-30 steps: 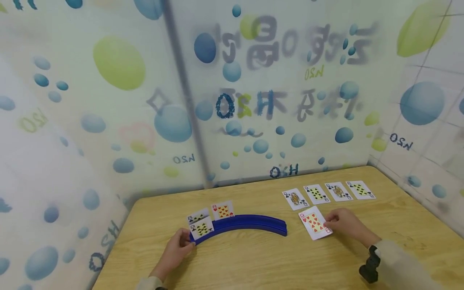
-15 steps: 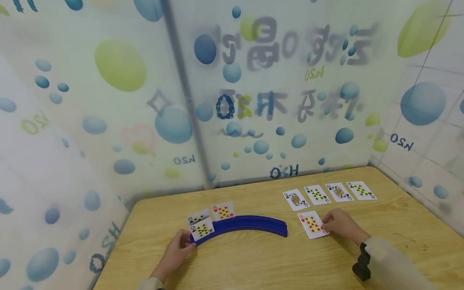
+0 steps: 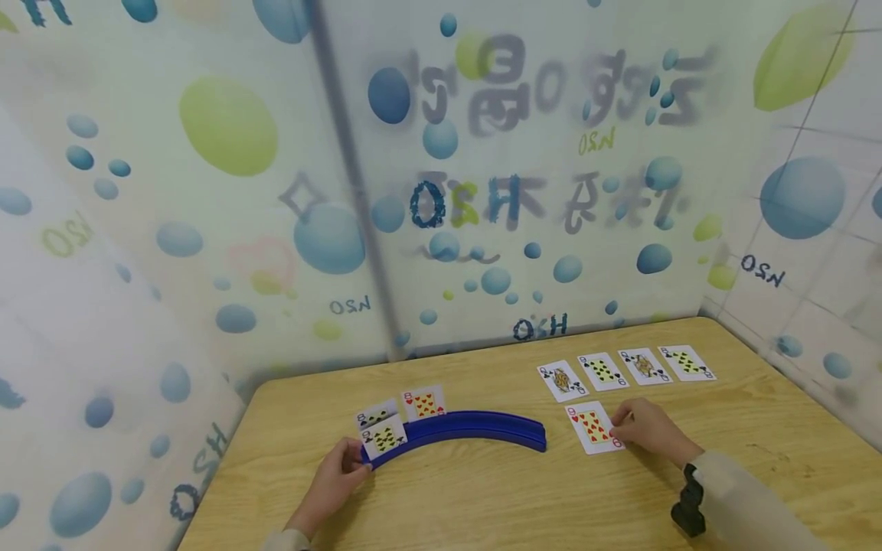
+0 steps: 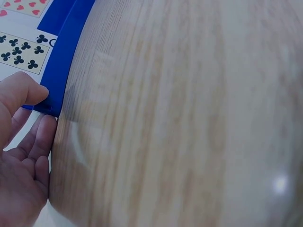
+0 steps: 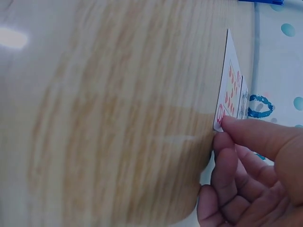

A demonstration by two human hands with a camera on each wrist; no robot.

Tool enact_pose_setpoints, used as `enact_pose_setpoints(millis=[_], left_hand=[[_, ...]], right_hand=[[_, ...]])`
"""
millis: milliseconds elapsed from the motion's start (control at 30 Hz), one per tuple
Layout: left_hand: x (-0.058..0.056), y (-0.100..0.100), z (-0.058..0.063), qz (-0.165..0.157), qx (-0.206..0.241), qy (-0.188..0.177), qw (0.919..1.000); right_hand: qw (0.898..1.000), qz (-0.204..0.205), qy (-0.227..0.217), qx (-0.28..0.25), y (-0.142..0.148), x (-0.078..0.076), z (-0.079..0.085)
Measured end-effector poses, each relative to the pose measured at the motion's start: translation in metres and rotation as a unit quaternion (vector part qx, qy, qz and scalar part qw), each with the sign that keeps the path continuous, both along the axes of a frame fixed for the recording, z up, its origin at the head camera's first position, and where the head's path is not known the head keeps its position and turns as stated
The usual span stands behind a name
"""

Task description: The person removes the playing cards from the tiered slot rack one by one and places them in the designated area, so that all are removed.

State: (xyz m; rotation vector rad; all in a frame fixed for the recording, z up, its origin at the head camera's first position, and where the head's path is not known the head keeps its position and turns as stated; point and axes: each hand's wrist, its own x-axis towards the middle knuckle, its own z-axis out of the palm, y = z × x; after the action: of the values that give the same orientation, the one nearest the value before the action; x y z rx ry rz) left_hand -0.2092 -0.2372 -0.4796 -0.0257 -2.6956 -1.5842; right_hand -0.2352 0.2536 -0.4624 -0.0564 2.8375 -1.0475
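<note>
My left hand [image 3: 334, 474] grips the left end of a curved blue card holder [image 3: 482, 425], thumb on top in the left wrist view. A nine of clubs [image 3: 384, 438] stands in the holder's left end. Behind it, a black eight [image 3: 375, 412] is partly covered. An eight of hearts [image 3: 423, 402] stands in the back, to the right of these. My right hand [image 3: 651, 430] pinches the lower right corner of a nine of hearts [image 3: 591, 425] between thumb and fingers. The right wrist view shows this playing card [image 5: 229, 90] nearly edge-on, off to the right of the holder.
Behind the nine of hearts, black-suit playing cards lie face up in a row: a queen [image 3: 561, 380], a nine [image 3: 603, 371], another queen [image 3: 645, 366] and an eight [image 3: 687, 363]. They lie on a wooden table [image 3: 482, 497] that meets a patterned curtain [image 3: 441, 291] at the back.
My right hand has shifted slightly left with the nine of hearts, mostly in the first half second. My left hand stays on the card holder.
</note>
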Motion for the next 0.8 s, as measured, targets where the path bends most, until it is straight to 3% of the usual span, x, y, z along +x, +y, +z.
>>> enact_pose_setpoints(millis=[533, 800], left_hand=[[-0.001, -0.001, -0.002, -0.001, 0.005, 0.019, 0.9998], [-0.001, 0.000, -0.001, -0.001, -0.010, 0.012, 0.9999]], right_hand=[[1.000, 0.003, -0.008, 0.004, 0.002, -0.001, 0.004], [0.998, 0.009, 0.070, 0.004, -0.008, -0.001, 0.015]])
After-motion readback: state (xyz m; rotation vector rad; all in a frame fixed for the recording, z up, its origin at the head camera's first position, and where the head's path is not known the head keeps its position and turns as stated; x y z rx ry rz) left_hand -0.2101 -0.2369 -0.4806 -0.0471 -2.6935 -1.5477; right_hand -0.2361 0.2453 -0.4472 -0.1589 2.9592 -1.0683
